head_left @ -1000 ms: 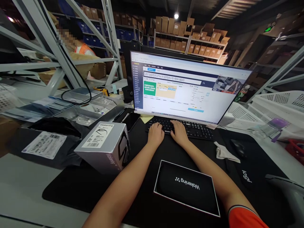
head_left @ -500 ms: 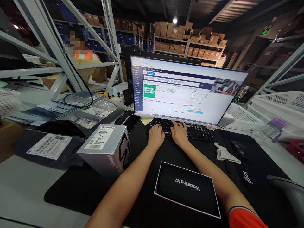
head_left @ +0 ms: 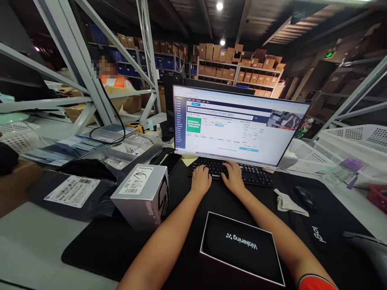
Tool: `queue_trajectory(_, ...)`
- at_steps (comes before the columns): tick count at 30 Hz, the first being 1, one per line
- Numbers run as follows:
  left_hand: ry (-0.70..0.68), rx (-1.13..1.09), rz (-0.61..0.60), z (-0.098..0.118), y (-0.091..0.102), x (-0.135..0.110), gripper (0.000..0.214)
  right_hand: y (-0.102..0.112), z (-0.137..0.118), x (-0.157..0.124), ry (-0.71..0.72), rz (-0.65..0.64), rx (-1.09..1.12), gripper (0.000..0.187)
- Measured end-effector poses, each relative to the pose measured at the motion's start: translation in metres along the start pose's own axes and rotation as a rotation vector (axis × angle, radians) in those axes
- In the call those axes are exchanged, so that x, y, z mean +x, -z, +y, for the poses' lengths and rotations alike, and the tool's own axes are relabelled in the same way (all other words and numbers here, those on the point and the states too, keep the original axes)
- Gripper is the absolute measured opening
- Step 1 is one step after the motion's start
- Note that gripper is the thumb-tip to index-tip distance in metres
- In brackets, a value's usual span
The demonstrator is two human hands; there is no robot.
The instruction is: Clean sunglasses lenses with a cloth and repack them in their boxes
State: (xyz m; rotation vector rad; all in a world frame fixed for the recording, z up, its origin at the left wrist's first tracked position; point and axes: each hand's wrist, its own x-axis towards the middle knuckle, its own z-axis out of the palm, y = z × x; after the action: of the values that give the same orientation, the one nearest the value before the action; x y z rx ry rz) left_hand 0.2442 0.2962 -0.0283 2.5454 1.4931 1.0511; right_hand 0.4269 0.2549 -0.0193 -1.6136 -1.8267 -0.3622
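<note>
Both hands rest on a black keyboard below a lit monitor. My left hand lies over the keyboard's left part, fingers stretched forward and holding nothing. Over the middle keys, my right hand has its fingers apart and holds nothing. Between my forearms a black card with a white edge and the word "Wakening" lies flat on the desk mat. Left of my left forearm stands a grey Wakening box with a white label on top.
A dark plastic mailing bag lies left of the box. Behind it is a divided tray. A phone is near the keyboard. To the right are a cloth, a mouse and white baskets. A person is beyond the frame.
The camera view has tilted up slightly and shifted left. My right hand's fingers have shifted on the keys, the index finger drawn back; the left hand stays on the keyboard.
</note>
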Motion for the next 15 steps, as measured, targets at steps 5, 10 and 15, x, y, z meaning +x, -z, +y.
queue_trajectory(5,-0.009,-0.003,-0.008,0.001,0.001,0.001,0.019,0.044,0.037,0.003,0.026,-0.042,-0.07,0.021)
queue_trajectory(10,-0.03,-0.022,-0.025,0.004,0.0,0.0,0.02,0.11,0.109,-0.043,-0.14,-0.035,-0.207,0.015)
queue_trajectory(15,-0.05,-0.045,-0.044,0.005,0.001,-0.001,0.019,0.158,0.166,-0.111,-0.342,0.025,-0.339,0.035)
